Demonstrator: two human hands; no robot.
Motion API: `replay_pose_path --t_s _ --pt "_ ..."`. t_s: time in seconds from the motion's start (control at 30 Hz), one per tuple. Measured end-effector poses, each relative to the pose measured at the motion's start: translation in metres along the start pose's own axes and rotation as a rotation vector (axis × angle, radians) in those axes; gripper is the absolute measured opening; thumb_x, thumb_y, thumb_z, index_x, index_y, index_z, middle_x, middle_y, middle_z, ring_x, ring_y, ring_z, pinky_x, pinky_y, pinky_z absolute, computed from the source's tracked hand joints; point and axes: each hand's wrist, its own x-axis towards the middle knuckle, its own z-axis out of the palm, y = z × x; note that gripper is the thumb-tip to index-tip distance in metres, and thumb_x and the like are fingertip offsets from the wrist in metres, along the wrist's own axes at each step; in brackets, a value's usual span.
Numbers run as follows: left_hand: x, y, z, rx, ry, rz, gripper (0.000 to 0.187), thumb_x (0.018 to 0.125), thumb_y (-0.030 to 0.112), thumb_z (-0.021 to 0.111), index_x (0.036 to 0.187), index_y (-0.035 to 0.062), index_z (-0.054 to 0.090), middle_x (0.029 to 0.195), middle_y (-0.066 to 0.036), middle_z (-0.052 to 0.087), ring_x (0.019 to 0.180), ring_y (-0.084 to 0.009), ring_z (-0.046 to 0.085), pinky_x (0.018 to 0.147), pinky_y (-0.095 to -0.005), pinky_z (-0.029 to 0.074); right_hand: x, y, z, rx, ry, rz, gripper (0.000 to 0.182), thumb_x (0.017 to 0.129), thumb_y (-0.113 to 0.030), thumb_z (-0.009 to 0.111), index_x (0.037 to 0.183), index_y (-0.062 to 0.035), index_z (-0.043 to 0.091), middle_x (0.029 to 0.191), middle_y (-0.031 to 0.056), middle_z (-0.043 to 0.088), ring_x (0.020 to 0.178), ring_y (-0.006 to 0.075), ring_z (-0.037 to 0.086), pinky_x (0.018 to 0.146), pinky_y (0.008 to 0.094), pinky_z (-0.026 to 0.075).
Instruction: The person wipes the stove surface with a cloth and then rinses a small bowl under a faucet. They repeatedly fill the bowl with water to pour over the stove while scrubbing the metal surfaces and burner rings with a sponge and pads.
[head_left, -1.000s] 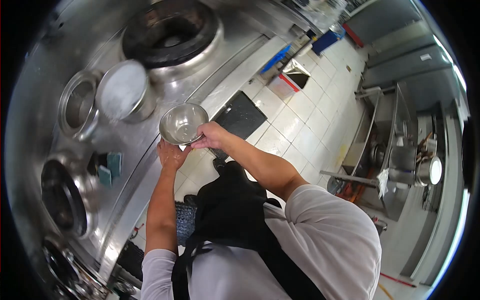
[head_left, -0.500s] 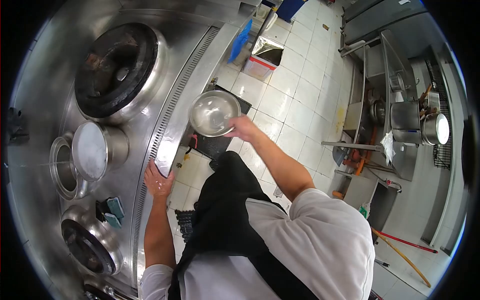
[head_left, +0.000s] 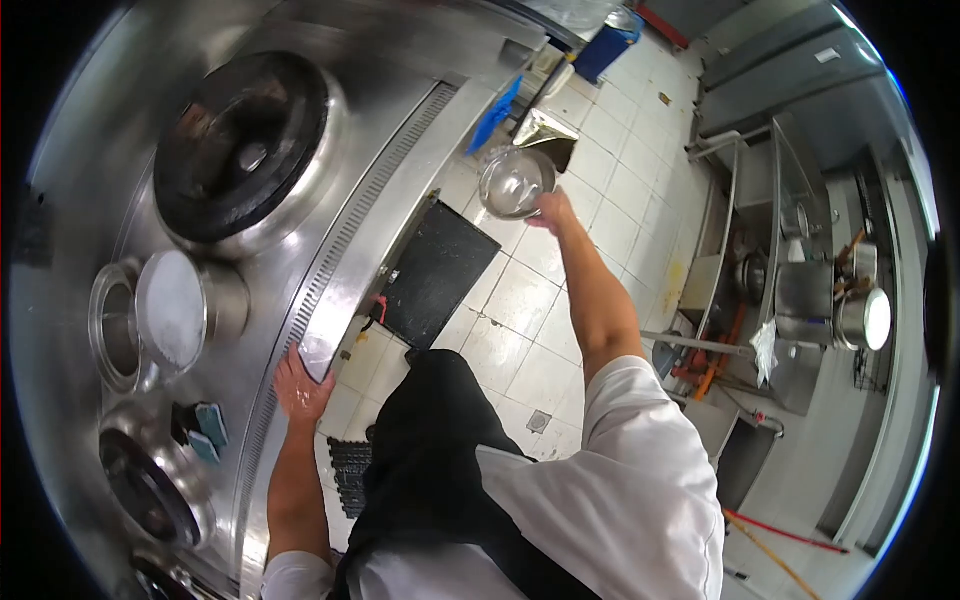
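A round metal bowl [head_left: 516, 183] is in my right hand [head_left: 553, 213], gripped at its near right rim, out over the tiled floor. The bowl hides part of a square tin [head_left: 552, 135] behind it. My left hand [head_left: 302, 388] rests with its fingers apart on the steel counter edge [head_left: 322, 335], beside the slotted drain strip. Nothing shows in that hand.
Left: a large black wok burner [head_left: 240, 145], a pot with a white surface [head_left: 172, 310], green sponges [head_left: 208, 430] and a smaller burner [head_left: 150, 485]. Below lies a black mat [head_left: 440, 270]. Right: steel shelving with pots [head_left: 862, 318].
My right arm has stretched out, carrying the bowl forward and to the right, from beside the counter edge to the tin. My left hand remains on the counter edge. The view has shifted slightly.
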Motion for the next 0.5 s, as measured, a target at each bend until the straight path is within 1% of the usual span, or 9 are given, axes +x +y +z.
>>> replay_pose_path --t_s 0.03,0.1,0.13,0.17,0.27,0.33,0.4,0.47,0.5 --pt "-0.002 -0.003 0.002 0.006 0.015 0.012 0.1 0.072 0.045 0.079 0.152 0.0086 0.03 0.136 -0.019 0.049 0.127 -0.0375 0.046 0.108 -0.0513 0.037 0.006 -0.013 0.002 -0.023 0.054 -0.002 0.04 0.091 -0.002 0.058 0.13 -0.0009 0.052 0.113 0.0157 0.064 0.084 0.0312 0.071 0.065 0.0425 0.065" --pt "0.0 -0.006 0.007 0.012 0.041 0.035 0.1 0.072 0.046 0.079 0.152 0.0085 0.03 0.136 -0.019 0.049 0.127 -0.0375 0.046 0.108 -0.0513 0.037 0.0 -0.06 0.017 0.043 0.143 0.069 0.047 0.088 -0.001 0.057 0.134 -0.0068 0.052 0.114 0.0151 0.064 0.083 0.0286 0.072 0.063 0.041 0.065" --pt "-0.001 -0.006 0.008 0.016 0.032 0.021 0.1 0.072 0.046 0.079 0.151 0.0084 0.03 0.136 -0.019 0.049 0.127 -0.0375 0.046 0.108 -0.0514 0.037 -0.022 -0.105 0.031 0.133 0.188 0.14 0.05 0.087 0.0 0.056 0.136 -0.0091 0.052 0.112 0.0151 0.065 0.084 0.0275 0.072 0.062 0.0397 0.065" --pt "0.0 -0.005 0.006 0.018 0.024 0.013 0.101 0.072 0.046 0.079 0.151 0.0084 0.03 0.136 -0.019 0.049 0.127 -0.0374 0.046 0.108 -0.0515 0.037 -0.035 -0.129 0.039 0.063 0.147 0.088 0.053 0.085 0.0 0.056 0.137 -0.0075 0.052 0.111 0.0163 0.066 0.087 0.0279 0.073 0.062 0.0389 0.065" --pt "-0.002 0.0 -0.005 0.031 0.009 -0.019 0.1 0.071 0.047 0.078 0.151 0.0082 0.032 0.137 -0.019 0.049 0.126 -0.0372 0.047 0.109 -0.0514 0.037 -0.028 -0.132 0.041 0.137 -0.118 0.071 0.051 0.086 -0.004 0.064 0.134 -0.0055 0.049 0.117 0.0166 0.062 0.094 0.0313 0.069 0.063 0.0455 0.065" --pt "-0.001 0.001 -0.003 0.009 0.009 -0.007 0.1 0.071 0.047 0.078 0.15 0.0081 0.032 0.136 -0.019 0.05 0.125 -0.0372 0.047 0.108 -0.0515 0.037 -0.026 -0.114 0.053 0.197 -0.157 0.127 0.051 0.085 -0.006 0.067 0.132 0.0017 0.049 0.115 0.0175 0.061 0.09 0.0333 0.07 0.063 0.0456 0.065" --pt "-0.002 0.002 -0.002 -0.008 0.014 0.016 0.098 0.071 0.046 0.079 0.15 0.0074 0.034 0.136 -0.02 0.051 0.125 -0.0385 0.048 0.108 -0.0522 0.037 -0.046 -0.124 0.082 0.151 -0.213 0.195 0.053 0.084 -0.007 0.07 0.13 0.007 0.048 0.114 0.0179 0.061 0.091 0.0345 0.069 0.066 0.0478 0.065" --pt "-0.004 0.0 -0.005 -0.029 0.006 -0.006 0.098 0.071 0.045 0.079 0.149 0.0065 0.035 0.135 -0.02 0.051 0.125 -0.0393 0.048 0.107 -0.0529 0.038 -0.072 -0.133 0.109 0.168 -0.238 0.233 0.05 0.084 -0.008 0.072 0.127 0.0075 0.051 0.113 0.018 0.061 0.092 0.0341 0.069 0.068 0.0493 0.065" --pt "-0.004 -0.006 0.001 -0.056 0.117 0.065 0.096 0.071 0.046 0.079 0.147 0.0055 0.038 0.13 -0.021 0.055 0.121 -0.0398 0.052 0.104 -0.0523 0.04 -0.084 -0.135 0.131 0.164 -0.277 0.254 0.049 0.084 -0.008 0.072 0.126 0.0077 0.052 0.113 0.018 0.061 0.093 0.0338 0.069 0.069 0.0501 0.065"
